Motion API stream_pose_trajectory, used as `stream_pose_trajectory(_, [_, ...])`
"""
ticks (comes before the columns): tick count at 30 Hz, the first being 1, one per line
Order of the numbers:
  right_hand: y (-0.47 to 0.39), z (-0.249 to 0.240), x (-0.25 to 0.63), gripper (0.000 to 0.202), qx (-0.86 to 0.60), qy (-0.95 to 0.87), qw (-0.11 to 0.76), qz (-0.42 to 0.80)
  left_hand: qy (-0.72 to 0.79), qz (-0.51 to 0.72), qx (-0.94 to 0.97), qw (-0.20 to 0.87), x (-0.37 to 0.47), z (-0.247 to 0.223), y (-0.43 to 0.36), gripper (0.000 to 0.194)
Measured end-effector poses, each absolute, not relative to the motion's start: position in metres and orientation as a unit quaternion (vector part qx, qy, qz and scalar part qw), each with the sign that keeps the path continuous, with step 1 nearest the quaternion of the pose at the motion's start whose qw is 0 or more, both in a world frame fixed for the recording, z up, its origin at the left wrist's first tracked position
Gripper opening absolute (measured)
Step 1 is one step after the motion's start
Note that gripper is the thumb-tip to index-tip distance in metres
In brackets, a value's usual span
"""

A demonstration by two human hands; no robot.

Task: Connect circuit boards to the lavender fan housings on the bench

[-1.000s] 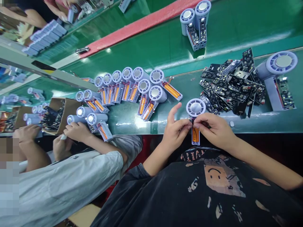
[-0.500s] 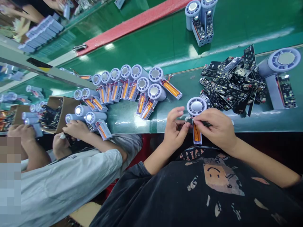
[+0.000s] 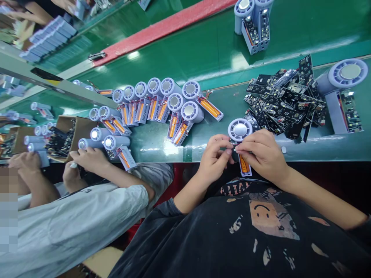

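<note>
Your fan was right in front of you at the near edge of the bench, its round head facing up and its handle, with the orange cell, pointing toward your lap past that edge. Your left hand was at the left of the handle, fingers curled, thumb near the forefinger; you couldn't tell whether they had closed on a wire. Your right hand came in from the other side, partly covering the handle, with thumb and forefinger pinching a whitish bit just below the head. The fingertips of both hands were close together there.

Beyond your right hand lay a heap of black boards, with a bigger-looking fan at its right. To your left, more fans lay in a curved row, orange cells showing. Farther left, a co-worker's hand was beside other fans and a carton.
</note>
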State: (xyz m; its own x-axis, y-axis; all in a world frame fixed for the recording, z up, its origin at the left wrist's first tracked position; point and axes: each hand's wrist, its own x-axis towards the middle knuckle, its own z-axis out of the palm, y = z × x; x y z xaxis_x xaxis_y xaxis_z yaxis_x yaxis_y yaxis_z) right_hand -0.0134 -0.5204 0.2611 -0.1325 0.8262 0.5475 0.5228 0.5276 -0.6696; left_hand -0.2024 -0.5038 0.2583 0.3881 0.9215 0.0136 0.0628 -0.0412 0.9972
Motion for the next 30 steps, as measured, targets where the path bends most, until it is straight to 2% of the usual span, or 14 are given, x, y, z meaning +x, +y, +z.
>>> stream_pose_trajectory(6, [-0.522, 0.259, -0.014, 0.016, -0.439, -0.755, 0.472, 0.121, 0.399, 0.360, 0.689, 0.486, -0.207, 0.271, -0.502, 0.022])
stream_pose_trajectory(14, [-0.522, 0.264, -0.016, 0.013, -0.449, -0.745, 0.473, 0.139, 0.425, 0.364, 0.669, 0.490, -0.207, 0.269, -0.505, 0.021])
stream_pose_trajectory(21, [-0.521, 0.269, -0.023, 0.009, -0.451, -0.747, 0.475, 0.114, 0.415, 0.372, 0.594, 0.580, -0.206, 0.270, -0.507, 0.032])
stream_pose_trajectory(25, [-0.517, 0.273, -0.022, 0.014, -0.465, -0.728, 0.489, 0.122, 0.398, 0.402, 0.504, 0.653, -0.201, 0.268, -0.508, 0.053])
stream_pose_trajectory(30, [-0.516, 0.274, -0.020, 0.021, -0.491, -0.732, 0.457, 0.120, 0.414, 0.407, 0.451, 0.678, -0.196, 0.264, -0.514, 0.049])
